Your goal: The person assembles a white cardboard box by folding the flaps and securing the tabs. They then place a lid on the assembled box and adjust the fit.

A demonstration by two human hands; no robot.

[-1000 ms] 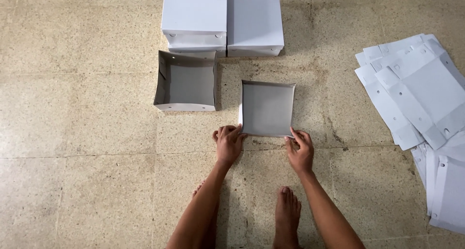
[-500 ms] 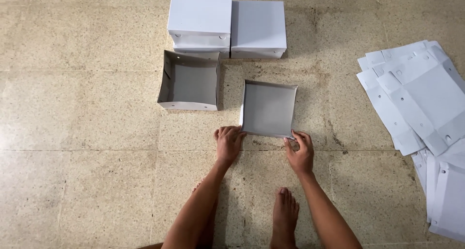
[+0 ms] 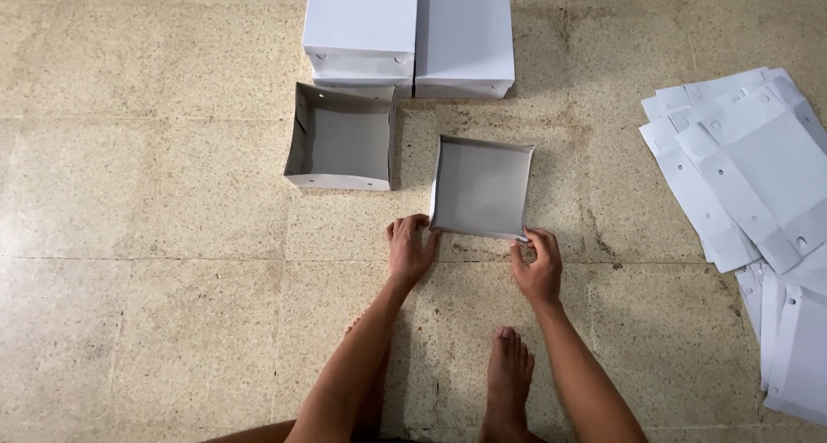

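Speckled tile floor [image 3: 155,236]. We see the tray [image 3: 481,187] ahead of both hands: left hand [image 3: 410,247] fingers loosely curled at its near-left corner, right hand [image 3: 537,262] pinching its near-right corner.

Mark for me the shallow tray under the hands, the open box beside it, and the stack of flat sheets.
Shallow tray [image 3: 481,187], head view: on its grey inner floor.
Open box [image 3: 342,142], head view: on its inner bottom.
Stack of flat sheets [image 3: 758,163], head view: on the top sheet's middle panel.

Soft, even daylight, faint shadows beside the boxes [image 3: 405,38], sharp focus throughout.
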